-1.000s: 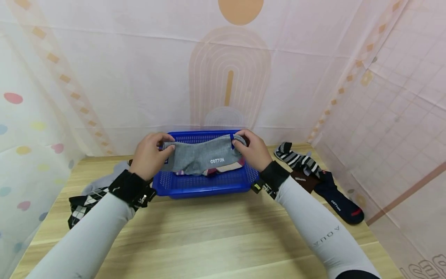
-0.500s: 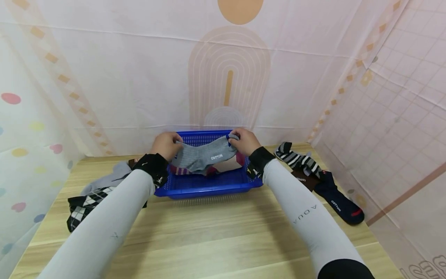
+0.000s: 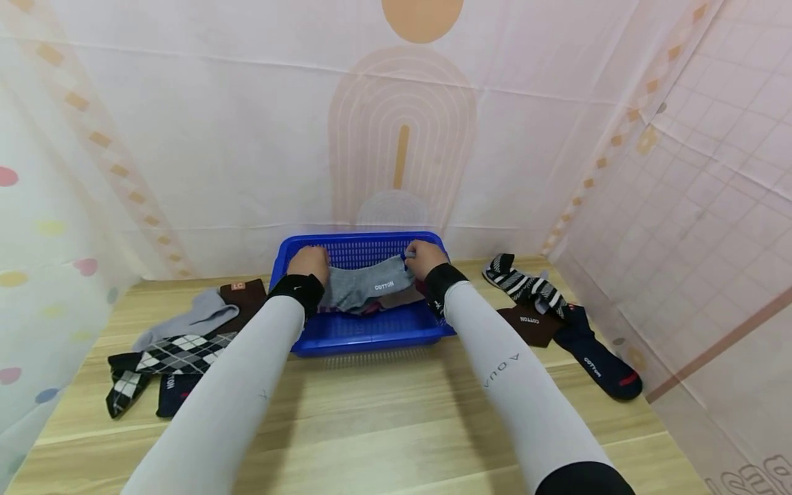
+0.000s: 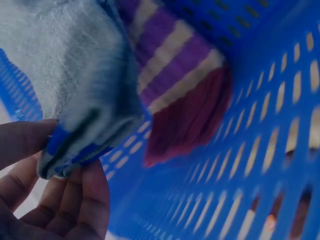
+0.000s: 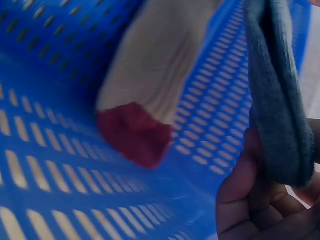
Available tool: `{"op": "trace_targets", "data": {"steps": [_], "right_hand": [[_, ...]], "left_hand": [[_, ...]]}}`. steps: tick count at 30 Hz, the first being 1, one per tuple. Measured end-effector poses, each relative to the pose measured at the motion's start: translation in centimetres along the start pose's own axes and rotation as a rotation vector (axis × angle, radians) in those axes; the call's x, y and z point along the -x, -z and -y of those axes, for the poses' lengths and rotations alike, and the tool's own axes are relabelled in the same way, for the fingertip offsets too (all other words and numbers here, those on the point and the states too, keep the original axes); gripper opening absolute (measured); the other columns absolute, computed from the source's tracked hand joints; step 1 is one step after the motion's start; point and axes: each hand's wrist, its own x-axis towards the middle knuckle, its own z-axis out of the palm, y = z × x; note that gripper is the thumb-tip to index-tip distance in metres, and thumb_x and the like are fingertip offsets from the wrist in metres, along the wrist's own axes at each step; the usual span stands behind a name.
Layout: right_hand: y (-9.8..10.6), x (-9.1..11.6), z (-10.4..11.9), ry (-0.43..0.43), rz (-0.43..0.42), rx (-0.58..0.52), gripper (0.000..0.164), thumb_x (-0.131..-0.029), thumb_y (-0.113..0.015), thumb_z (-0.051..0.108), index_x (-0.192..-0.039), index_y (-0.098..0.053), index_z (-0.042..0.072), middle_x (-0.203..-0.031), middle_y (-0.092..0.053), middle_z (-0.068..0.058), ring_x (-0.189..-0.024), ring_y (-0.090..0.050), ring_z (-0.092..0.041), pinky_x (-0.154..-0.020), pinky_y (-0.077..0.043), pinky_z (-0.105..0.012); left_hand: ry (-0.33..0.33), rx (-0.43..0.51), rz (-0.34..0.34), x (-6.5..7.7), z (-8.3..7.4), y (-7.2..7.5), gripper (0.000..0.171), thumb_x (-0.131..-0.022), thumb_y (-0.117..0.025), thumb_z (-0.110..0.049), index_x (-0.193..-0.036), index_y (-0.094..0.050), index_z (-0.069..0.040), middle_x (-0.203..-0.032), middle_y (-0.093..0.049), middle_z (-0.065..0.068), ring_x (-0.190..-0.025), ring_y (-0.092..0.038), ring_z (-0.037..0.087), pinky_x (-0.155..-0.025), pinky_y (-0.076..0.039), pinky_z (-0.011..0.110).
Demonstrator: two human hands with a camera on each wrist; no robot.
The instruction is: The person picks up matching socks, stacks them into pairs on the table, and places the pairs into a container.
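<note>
Stretched between both hands is a grey sock (image 3: 359, 284) marked COTTON, low inside the blue basket (image 3: 371, 342). My left hand (image 3: 311, 264) pinches its cuff end; the left wrist view shows thumb and fingers on the blue-banded cuff (image 4: 75, 150). At the other end my right hand (image 3: 425, 258) pinches the toe, and the right wrist view shows fingers around that folded grey end (image 5: 282, 100). Under it in the basket lies a sock with purple and cream stripes (image 4: 175, 65), a cream part (image 5: 150, 60) and dark red ends. The grey sock partly hides it.
Left of the basket lie a light grey sock (image 3: 192, 317), a brown sock (image 3: 246, 300), a black-and-white argyle sock (image 3: 185, 354) and a navy one (image 3: 173, 392). On the right are a striped black-and-white sock (image 3: 526, 285), a brown sock (image 3: 532, 326) and a navy sock (image 3: 600, 364).
Both hands have moved forward and down into the basket with the grey sock, coming closer together. More of the left pile shows. The basket has shifted slightly.
</note>
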Motion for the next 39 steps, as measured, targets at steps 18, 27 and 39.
{"op": "trace_targets", "data": {"steps": [18,27,39], "right_hand": [[-2.7,0.1,-1.0,-0.005,0.084,0.269,0.037,-0.098,-0.063,0.009,-0.134,-0.059,0.002,-0.124,-0.070,-0.018,-0.116,-0.067,-0.032,-0.101,-0.053,-0.042],[-2.9,-0.2,0.1,0.016,0.030,0.223,0.038,-0.096,-0.065,0.021,-0.132,-0.064,0.010,-0.135,-0.057,-0.016,-0.127,-0.055,-0.032,-0.110,-0.045,-0.045],[-4.0,0.7,1.9,0.057,0.268,0.266,0.046,-0.093,-0.068,0.046,-0.124,-0.068,0.012,-0.122,-0.065,-0.008,-0.113,-0.060,-0.022,-0.099,-0.052,-0.038]], "left_hand": [[0.024,-0.040,0.058,-0.8,1.3,-3.3,0.015,-0.092,-0.055,-0.001,-0.085,-0.068,0.002,-0.100,-0.073,0.026,-0.098,-0.069,0.042,-0.087,-0.056,0.055],[0.061,-0.002,0.060,-0.6,-0.9,-2.5,0.033,-0.090,-0.061,-0.009,-0.120,-0.066,0.005,-0.121,-0.062,0.030,-0.115,-0.060,0.047,-0.097,-0.051,0.059],[0.035,-0.064,0.355,0.0,-3.1,-3.7,0.041,-0.089,-0.071,-0.040,-0.104,-0.073,-0.002,-0.108,-0.069,0.017,-0.096,-0.060,0.030,-0.087,-0.053,0.046]]}}
